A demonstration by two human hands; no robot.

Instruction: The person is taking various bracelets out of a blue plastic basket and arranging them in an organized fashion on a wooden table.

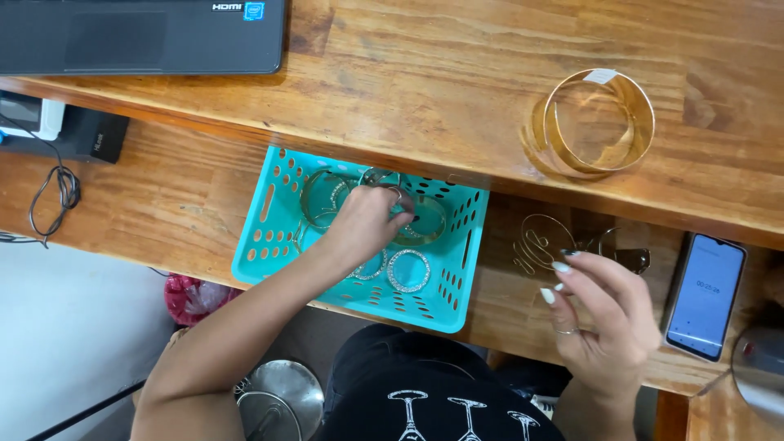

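A turquoise plastic basket (263,237) with holes in its walls sits on the lower wooden shelf and holds several metal bangles. My left hand (365,219) reaches into it, fingers closed on a silver bangle (380,177) near the basket's far wall. A sparkly round bangle (408,270) lies at the basket's near side. My right hand (600,314) hovers over the shelf to the right, fingers spread and empty, just in front of a gold wire bangle (541,241).
A wide gold cuff bangle (600,122) stands on the upper wooden desk (425,73). A laptop (143,37) lies at the top left. A phone (706,296) with a lit screen rests at the right. Black devices and a cable (61,188) are at left.
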